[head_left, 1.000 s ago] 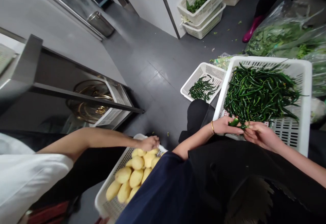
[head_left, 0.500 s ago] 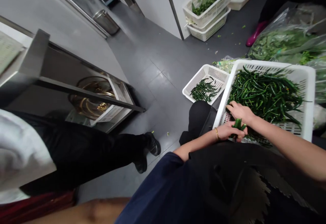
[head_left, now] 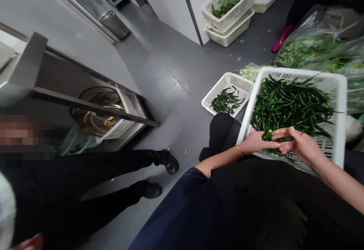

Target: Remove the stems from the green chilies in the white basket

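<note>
Over the near side of a big white plastic basket (head_left: 339, 128), my two hands are close together. My left hand (head_left: 253, 142), with a gold bracelet at the wrist, is closed round several green chilies (head_left: 267, 135). My right hand (head_left: 305, 146) pinches a long dark green chili (head_left: 286, 139), whose left end is near my left fingers. Behind my hands, a heap of green chilies (head_left: 292, 104) fills much of the basket. On the floor just left of it, a smaller white basket (head_left: 208, 107) contains a small pile of chilies (head_left: 226, 100).
Plastic bags of leafy greens (head_left: 309, 47) lie beyond the big basket. White crates (head_left: 231, 34) with leaves are stacked by the wall. A co-worker in black trousers (head_left: 113, 170) stands at left near a steel shelf (head_left: 93, 106). Another person's pink boot (head_left: 281, 39) shows at top right.
My right hand has come from the basket's left side to the right of my left hand, now with a chili in its fingers. The co-worker at left has changed stance, feet further apart.
</note>
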Available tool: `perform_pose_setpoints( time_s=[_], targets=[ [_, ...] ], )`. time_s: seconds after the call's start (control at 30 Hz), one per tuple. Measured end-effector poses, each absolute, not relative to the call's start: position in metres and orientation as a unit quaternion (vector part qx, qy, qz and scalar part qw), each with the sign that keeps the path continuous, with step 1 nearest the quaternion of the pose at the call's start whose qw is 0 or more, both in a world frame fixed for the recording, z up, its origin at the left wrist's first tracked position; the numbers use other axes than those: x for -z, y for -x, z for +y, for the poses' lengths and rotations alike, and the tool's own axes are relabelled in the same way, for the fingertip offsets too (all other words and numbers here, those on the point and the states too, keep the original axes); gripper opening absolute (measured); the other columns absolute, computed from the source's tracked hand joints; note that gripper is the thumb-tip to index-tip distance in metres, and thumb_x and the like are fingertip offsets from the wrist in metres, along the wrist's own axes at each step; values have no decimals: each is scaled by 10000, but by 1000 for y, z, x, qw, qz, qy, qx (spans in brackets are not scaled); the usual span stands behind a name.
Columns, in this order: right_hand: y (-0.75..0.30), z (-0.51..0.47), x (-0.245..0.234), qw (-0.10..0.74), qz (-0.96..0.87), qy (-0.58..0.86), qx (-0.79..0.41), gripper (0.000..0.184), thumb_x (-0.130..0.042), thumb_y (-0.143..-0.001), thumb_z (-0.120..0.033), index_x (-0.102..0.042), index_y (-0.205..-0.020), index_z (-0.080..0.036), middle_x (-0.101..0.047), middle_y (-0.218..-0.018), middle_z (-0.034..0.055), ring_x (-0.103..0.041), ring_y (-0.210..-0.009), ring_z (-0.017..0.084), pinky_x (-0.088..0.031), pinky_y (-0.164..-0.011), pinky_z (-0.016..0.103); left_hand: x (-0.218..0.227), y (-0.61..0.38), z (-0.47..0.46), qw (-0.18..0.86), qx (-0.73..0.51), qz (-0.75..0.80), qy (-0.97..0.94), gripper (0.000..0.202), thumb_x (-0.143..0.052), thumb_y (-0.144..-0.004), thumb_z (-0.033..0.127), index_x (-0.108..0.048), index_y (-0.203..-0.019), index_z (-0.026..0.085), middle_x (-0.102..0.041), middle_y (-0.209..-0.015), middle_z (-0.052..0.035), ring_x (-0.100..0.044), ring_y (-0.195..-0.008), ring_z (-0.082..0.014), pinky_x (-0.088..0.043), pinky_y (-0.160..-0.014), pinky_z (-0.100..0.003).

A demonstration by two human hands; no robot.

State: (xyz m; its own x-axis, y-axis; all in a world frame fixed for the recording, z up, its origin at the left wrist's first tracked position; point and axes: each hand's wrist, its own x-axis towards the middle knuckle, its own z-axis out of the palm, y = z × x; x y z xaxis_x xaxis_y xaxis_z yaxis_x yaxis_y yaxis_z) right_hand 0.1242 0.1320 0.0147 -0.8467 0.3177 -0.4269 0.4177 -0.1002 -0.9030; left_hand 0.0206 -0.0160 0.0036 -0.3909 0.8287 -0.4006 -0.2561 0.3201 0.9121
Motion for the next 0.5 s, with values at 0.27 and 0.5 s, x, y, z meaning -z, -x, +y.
perform_pose_setpoints(
  time_s=[0.27,0.5],
  targets=[
    [-157,131,-2,91,856,-193,471,584,-329,-848,-602,-422,-437,-197,-463,-426,24,-452,-454,140,-383,-521,280,-13,-20,-21,534,-412,633,-380,437,-676,-589,541,-593,-640,115,-462,-578,37,-416,-601,-85,-318,-575,-206],
    [-180,118,-5,118,737,-241,621,571,-429,-797,-638,-384,-443,-191,-387,-395,-14,-327,-397,92,-249,-439,254,-19,-22,-29,545,-407,598,-425,374,-680,-623,472,-602,-676,110,-469,-616,39,-411,-632,-78,-328,-623,-193]
  ],
)
